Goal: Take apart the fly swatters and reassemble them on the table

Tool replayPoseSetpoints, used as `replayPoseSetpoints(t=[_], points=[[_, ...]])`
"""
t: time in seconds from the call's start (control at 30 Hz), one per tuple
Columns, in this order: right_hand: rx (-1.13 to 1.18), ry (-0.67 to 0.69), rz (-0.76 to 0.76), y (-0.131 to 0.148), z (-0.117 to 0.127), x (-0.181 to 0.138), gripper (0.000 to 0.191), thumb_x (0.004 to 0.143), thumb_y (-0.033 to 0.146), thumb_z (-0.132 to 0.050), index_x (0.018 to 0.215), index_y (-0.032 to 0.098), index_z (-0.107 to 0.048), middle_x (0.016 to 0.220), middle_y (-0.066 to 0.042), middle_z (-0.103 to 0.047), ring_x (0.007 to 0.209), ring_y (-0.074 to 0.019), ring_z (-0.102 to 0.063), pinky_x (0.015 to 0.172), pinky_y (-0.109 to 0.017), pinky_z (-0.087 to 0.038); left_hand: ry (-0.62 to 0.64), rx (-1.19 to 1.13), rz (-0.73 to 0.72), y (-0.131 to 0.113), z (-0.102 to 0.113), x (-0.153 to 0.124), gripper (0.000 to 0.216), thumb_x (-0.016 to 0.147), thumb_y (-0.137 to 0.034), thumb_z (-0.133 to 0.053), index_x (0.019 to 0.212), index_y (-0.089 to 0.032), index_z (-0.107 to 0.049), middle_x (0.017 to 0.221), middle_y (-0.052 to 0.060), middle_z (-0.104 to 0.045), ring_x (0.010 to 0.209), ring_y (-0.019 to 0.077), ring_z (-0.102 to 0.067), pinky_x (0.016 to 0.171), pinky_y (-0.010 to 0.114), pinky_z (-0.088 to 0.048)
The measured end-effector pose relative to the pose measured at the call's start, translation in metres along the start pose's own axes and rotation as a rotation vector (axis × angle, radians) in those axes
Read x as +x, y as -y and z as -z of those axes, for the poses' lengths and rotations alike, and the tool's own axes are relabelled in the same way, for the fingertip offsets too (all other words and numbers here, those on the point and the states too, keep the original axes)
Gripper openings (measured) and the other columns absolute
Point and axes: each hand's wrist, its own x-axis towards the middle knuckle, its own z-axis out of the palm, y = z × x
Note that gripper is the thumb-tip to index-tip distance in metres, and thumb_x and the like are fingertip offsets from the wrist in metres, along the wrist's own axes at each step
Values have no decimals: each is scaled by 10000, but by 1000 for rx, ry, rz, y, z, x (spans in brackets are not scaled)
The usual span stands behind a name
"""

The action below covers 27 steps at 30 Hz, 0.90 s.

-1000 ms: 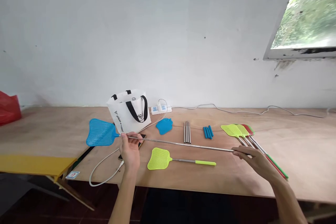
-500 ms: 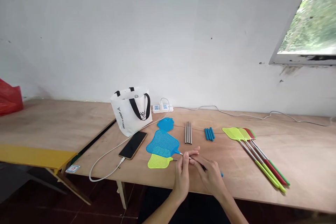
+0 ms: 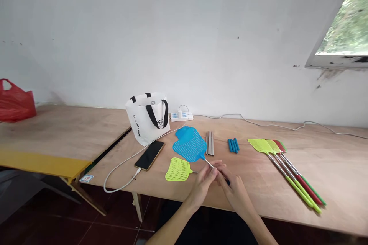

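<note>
A blue fly swatter [image 3: 190, 145] with a collapsed metal rod is held over the wooden table [image 3: 258, 187]. My left hand [image 3: 204, 183] pinches the rod just below the blue head. Closed round the rod's lower end, my right hand [image 3: 234, 187] meets the left at the fingertips. The blue head tilts up and left above a second blue head lying flat. A yellow-green swatter [image 3: 178, 169] lies under my hands, its handle hidden by them.
A white tote bag [image 3: 148, 116], a phone [image 3: 149, 154] on a white cable and a power strip [image 3: 181, 115] sit left of centre. Metal rods [image 3: 210, 142], blue grips [image 3: 233, 145] and several finished swatters [image 3: 287, 168] lie to the right. A red bag [image 3: 15, 101] is far left.
The long rod, stretched between my two hands, has been pushed short. Both hands came together at the table's front and the blue head swung from far left to the centre.
</note>
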Motion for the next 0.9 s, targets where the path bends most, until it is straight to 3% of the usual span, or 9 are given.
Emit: replayPoseSetpoints(t=[0.17,0.33,0.4,0.5,0.6,0.7,0.9], points=[[-96,34,27,5,4,-1,417,1041,545,-399,1100,257,-694,887,-40,-762,713,-192,-709,629,-241,-491,-158,36,-81,7,-5,1,474,942,-603,-536,957,-193,-773,1153,122,-740,1167,296,-643,1052,416,-477],[-383,4,125,-9,7,-2,451,1071,490,-326,936,266,-694,744,-31,-740,650,-199,-716,556,-238,-409,-361,-174,-167,1,7,6,457,910,-622,-594,760,-191,-624,892,77,-726,979,247,-691,966,399,-518],[-447,3,145,-21,19,1,463,1069,490,-337,865,266,-687,714,-28,-729,639,-195,-707,549,-239,-402,-451,-252,-243,-15,20,10,477,862,-642,-655,719,-197,-555,728,15,-653,816,207,-689,917,394,-539],[-427,-12,151,-46,49,8,461,1053,523,-367,854,271,-698,776,-37,-748,701,-203,-710,627,-270,-472,-492,-285,-379,-45,49,13,479,834,-613,-714,706,-195,-517,637,-44,-550,680,149,-627,859,379,-566],[-336,-143,106,-73,87,11,504,1020,595,-375,862,273,-729,846,-74,-767,797,-253,-720,769,-381,-548,-628,-321,-529,-73,87,12,488,820,-594,-742,695,-197,-488,598,-70,-497,615,111,-566,803,329,-577],[-244,-258,27,-93,117,6,468,959,644,-465,818,310,-762,843,-96,-763,809,-284,-714,795,-455,-582,-776,-357,-591,-93,120,7,504,811,-560,-771,663,-199,-452,559,-87,-446,547,81,-490,710,255,-555],[-179,-259,-13,-103,133,-9,466,901,695,-525,807,310,-769,837,-85,-758,832,-286,-716,801,-464,-615,-782,-230,-611,-100,141,1,471,822,-590,-738,720,-199,-494,579,-76,-504,619,115,-591,798,312,-571]])
